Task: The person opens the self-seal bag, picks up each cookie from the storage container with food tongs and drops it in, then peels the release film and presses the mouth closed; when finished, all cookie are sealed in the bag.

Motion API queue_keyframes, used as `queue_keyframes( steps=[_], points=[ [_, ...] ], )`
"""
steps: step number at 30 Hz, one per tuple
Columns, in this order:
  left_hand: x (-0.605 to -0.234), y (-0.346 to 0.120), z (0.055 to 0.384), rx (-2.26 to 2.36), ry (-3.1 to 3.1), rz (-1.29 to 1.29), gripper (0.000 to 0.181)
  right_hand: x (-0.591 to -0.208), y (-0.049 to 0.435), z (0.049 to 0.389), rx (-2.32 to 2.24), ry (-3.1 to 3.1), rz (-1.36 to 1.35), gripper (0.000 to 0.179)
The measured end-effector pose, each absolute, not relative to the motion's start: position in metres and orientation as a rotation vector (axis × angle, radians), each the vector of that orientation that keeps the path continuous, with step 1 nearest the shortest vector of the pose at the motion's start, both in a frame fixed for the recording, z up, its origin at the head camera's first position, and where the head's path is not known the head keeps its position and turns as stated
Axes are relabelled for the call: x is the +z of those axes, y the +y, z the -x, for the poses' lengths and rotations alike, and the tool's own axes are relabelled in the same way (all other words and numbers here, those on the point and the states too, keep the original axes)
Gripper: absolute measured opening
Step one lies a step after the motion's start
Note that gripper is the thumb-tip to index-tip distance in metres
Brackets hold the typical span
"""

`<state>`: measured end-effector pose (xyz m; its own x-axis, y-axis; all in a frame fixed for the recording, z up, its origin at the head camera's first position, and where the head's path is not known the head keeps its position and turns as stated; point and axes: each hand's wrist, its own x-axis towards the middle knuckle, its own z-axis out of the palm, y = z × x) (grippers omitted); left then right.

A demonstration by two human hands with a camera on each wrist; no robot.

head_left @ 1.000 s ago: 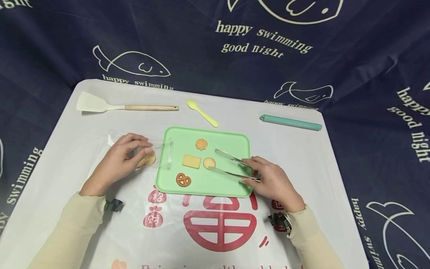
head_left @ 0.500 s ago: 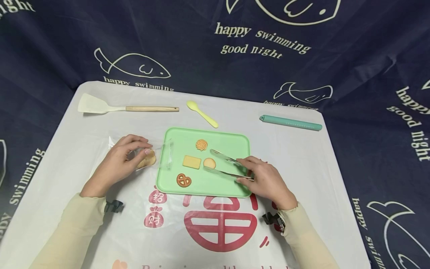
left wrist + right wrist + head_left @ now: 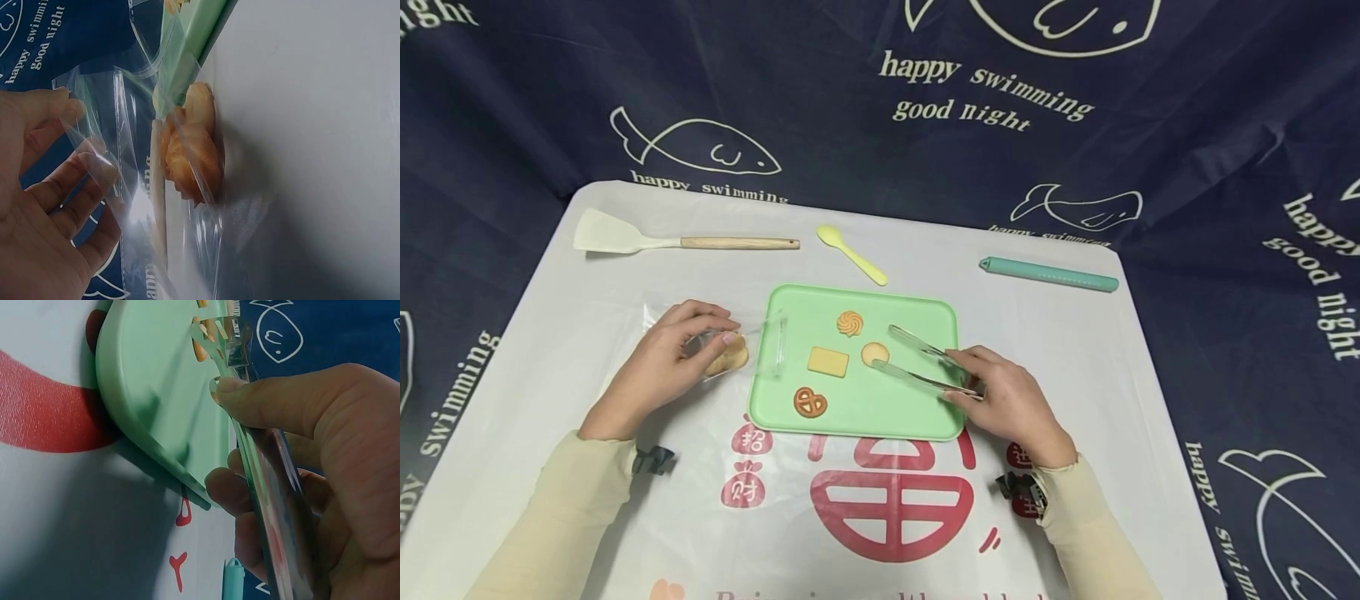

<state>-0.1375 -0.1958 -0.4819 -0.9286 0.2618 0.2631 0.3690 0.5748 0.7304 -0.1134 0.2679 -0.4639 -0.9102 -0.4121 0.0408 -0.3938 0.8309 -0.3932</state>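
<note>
Holding one pair of shiny metal tongs, the right hand grips with thumb and fingers, the two thin arms spread apart; the tip of the lower arm overlaps the round biscuit in the head view, though whether it touches cannot be told. The left hand pinches one bag of clear, glossy, crinkled film, which reaches over the tray's left edge. At least two biscuits show inside the bag, the nearest golden and ridged, another smooth and pale; the full number is hidden. One green tray, smooth with rounded corners and a raised rim, bears four biscuits: one grooved swirl, one flat pale rectangle, one brown looped pretzel and one smooth round biscuit, which lies right of the rectangle. Beyond the tray lie one spatula with a broad white blade and wooden handle, one yellow spoon and one teal rod. The white table carries red print; behind hangs creased navy cloth with white fish outlines and lettering.
</note>
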Motion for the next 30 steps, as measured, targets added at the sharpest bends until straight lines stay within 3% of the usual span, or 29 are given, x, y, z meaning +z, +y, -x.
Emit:
queue_keyframes(
  steps=[30],
  points=[
    [-0.4791,-0.1986,0.1392,-1.275,-2.666,0.571,0.014,-0.4721,0.2611,0.1153,-0.729,2.932,0.749,0.046]
  ],
)
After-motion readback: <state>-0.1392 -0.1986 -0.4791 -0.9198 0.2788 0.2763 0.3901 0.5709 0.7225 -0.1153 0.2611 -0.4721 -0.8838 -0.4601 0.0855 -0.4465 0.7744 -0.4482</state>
